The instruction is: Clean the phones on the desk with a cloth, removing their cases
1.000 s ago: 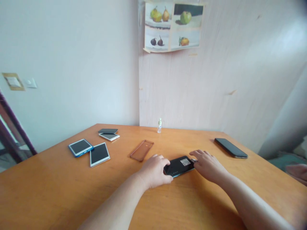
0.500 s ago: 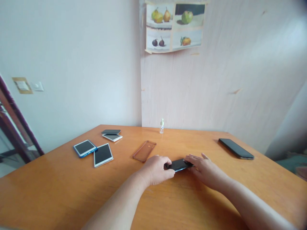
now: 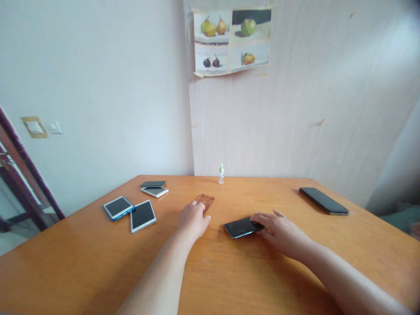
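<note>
A black phone (image 3: 240, 227) lies face up on the wooden table in front of me. My right hand (image 3: 274, 225) grips its right end, with the fingers over the top and the thumb at the near edge. My left hand (image 3: 194, 218) is over the near part of a clear reddish-brown phone case (image 3: 208, 201), its thumb held apart from the fingers. The hand hides much of the case, so I cannot tell whether the fingertips touch it.
On the table's left lie a blue-edged tablet (image 3: 118, 207), an overlapping white tablet (image 3: 143, 216), a white phone (image 3: 155, 191) and a dark phone (image 3: 153, 183). A small pump bottle (image 3: 221, 174) stands at the back edge. Far right lies a larger black device (image 3: 323, 200).
My left hand has let go of the black phone's left end and moved left over the phone case. My right hand has stayed on the phone. The view has shifted slightly.
</note>
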`<state>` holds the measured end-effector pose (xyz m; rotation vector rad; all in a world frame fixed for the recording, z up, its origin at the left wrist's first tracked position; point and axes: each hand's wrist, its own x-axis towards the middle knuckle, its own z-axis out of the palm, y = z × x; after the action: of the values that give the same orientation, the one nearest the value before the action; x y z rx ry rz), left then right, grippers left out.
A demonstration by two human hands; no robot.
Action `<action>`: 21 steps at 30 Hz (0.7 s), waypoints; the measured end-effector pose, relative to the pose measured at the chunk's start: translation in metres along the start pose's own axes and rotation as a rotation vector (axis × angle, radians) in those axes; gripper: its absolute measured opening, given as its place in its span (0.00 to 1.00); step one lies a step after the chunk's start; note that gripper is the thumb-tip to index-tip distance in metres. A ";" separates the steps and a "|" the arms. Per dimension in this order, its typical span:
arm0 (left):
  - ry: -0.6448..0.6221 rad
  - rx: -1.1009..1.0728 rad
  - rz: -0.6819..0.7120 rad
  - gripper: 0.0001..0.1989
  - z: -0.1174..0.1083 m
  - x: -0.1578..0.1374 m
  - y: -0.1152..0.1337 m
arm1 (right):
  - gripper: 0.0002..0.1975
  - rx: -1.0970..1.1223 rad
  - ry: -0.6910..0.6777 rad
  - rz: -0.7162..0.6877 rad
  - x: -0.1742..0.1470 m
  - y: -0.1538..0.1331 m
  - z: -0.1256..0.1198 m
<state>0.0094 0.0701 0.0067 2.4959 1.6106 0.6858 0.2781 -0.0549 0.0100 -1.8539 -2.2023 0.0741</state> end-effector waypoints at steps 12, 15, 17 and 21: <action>0.113 -0.165 -0.090 0.07 -0.008 0.007 0.002 | 0.20 0.054 0.015 0.024 0.003 -0.001 0.003; 0.176 -0.624 -0.140 0.08 -0.009 0.007 0.007 | 0.19 0.087 0.021 0.014 0.003 0.000 0.004; 0.157 -0.934 -0.184 0.09 -0.009 0.005 0.011 | 0.19 0.107 0.021 0.009 0.003 0.000 0.004; 0.069 -1.209 -0.268 0.12 -0.008 0.003 0.015 | 0.20 0.113 0.027 -0.002 0.004 0.001 0.005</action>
<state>0.0195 0.0646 0.0190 1.3607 0.9781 1.2090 0.2772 -0.0503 0.0054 -1.7812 -2.1357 0.1690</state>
